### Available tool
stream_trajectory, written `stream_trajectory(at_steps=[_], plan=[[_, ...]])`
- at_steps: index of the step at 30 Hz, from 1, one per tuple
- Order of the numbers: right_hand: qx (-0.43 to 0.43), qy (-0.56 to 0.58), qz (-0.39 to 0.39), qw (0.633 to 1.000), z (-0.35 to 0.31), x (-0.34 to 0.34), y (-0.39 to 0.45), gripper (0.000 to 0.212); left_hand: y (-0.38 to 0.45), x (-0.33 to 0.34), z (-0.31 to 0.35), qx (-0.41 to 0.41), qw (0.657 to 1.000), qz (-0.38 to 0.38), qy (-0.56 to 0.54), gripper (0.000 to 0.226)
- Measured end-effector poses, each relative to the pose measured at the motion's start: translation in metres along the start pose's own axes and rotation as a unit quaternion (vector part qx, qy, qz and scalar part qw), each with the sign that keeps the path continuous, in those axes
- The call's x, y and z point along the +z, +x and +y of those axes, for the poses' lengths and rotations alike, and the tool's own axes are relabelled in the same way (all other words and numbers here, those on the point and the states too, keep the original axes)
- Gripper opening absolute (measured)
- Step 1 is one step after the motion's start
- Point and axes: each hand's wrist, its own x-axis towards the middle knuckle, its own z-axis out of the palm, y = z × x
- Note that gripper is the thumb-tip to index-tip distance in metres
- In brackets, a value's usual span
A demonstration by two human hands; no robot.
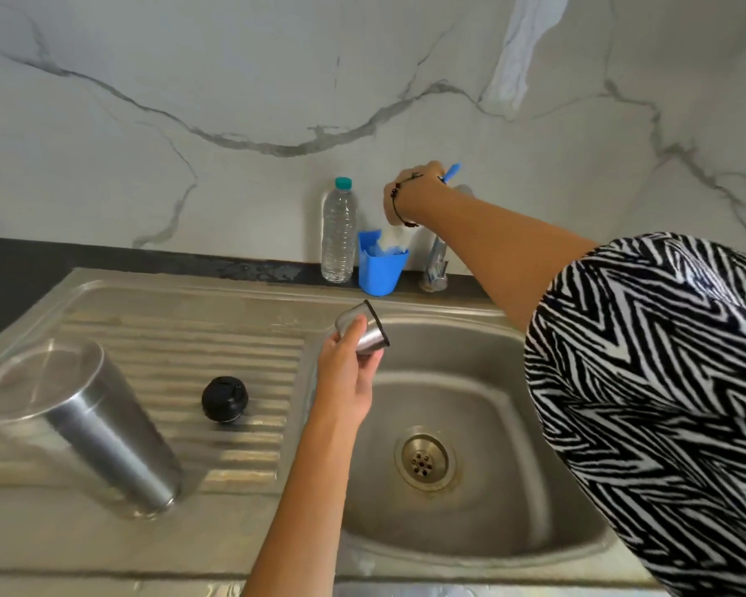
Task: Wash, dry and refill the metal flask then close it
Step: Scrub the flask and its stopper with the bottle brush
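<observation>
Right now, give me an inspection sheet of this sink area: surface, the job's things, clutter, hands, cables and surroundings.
Surface: steel sink with ribbed drainboard; the basin looks empty apart from its drain.
Job's things: metal flask body stands on the drainboard; black stopper beside it; steel cup lid held over the basin's edge.
Clutter: clear water bottle with teal cap and blue holder stand on the dark counter behind the sink.
Hands: left hand grips the cup lid; right hand grips a blue-handled brush above the holder.
Cables: nothing seen.
Surroundings: tap partly hidden behind the right arm; marble-look wall; white cloth hanging on it.
</observation>
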Motion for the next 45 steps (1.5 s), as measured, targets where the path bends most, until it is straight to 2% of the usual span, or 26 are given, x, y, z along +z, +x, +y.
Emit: stream_trajectory(at_steps=[4, 9, 13, 15, 19, 22, 24, 28, 30, 32, 38, 41, 43, 45], plan=[[0.006, 0.022, -0.010, 1.000, 0.004, 0.006, 0.000, 0.023, 0.000, -0.004, 0.005, 0.000, 1.000, 0.005, -0.014, 0.033], [0.022, 0.055, 0.036, 0.998, 0.022, 0.003, -0.010, 0.008, 0.009, -0.011, 0.009, 0.000, 0.999, 0.037, -0.018, 0.043], [0.046, 0.095, 0.064, 0.992, 0.021, 0.009, -0.024, 0.016, 0.009, -0.013, 0.006, -0.009, 0.999, 0.049, -0.014, 0.043], [0.065, 0.151, 0.080, 0.983, 0.019, 0.014, -0.035, 0.024, 0.008, -0.013, 0.006, -0.011, 0.998, 0.051, -0.022, 0.042], [0.132, 0.307, 0.087, 0.938, 0.018, 0.038, -0.077, 0.032, 0.010, -0.020, 0.009, -0.013, 0.997, 0.055, -0.049, 0.040], [0.153, 0.374, 0.097, 0.909, 0.002, 0.075, -0.114, 0.035, 0.011, -0.024, 0.015, -0.015, 0.997, 0.042, -0.058, 0.040], [0.131, 0.426, 0.121, 0.887, -0.015, 0.109, -0.134, 0.044, 0.012, -0.027, 0.017, -0.010, 0.998, 0.046, -0.042, 0.040], [0.030, 0.566, 0.184, 0.803, -0.047, 0.177, -0.170, 0.045, 0.011, -0.038, 0.025, 0.015, 0.996, 0.074, -0.045, 0.038], [-0.022, 0.558, 0.213, 0.801, -0.057, 0.204, -0.190, 0.045, 0.011, -0.045, 0.030, 0.027, 0.995, 0.085, -0.044, 0.041], [-0.057, 0.521, 0.226, 0.821, -0.064, 0.223, -0.204, 0.046, 0.009, -0.049, 0.033, 0.034, 0.995, 0.095, -0.016, 0.039], [-0.079, 0.347, 0.314, 0.880, -0.056, 0.227, -0.198, 0.048, 0.013, -0.055, 0.028, 0.033, 0.990, 0.088, 0.104, 0.017], [-0.100, 0.273, 0.374, 0.881, -0.045, 0.216, -0.187, 0.050, 0.014, -0.054, 0.029, 0.024, 0.981, 0.070, 0.179, 0.011], [-0.101, 0.255, 0.399, 0.875, -0.042, 0.206, -0.183, 0.044, 0.011, -0.053, 0.030, 0.023, 0.981, 0.072, 0.178, 0.012], [-0.103, 0.243, 0.389, 0.883, -0.044, 0.196, -0.181, 0.034, 0.009, -0.053, 0.034, 0.019, 0.985, 0.073, 0.156, 0.019]])
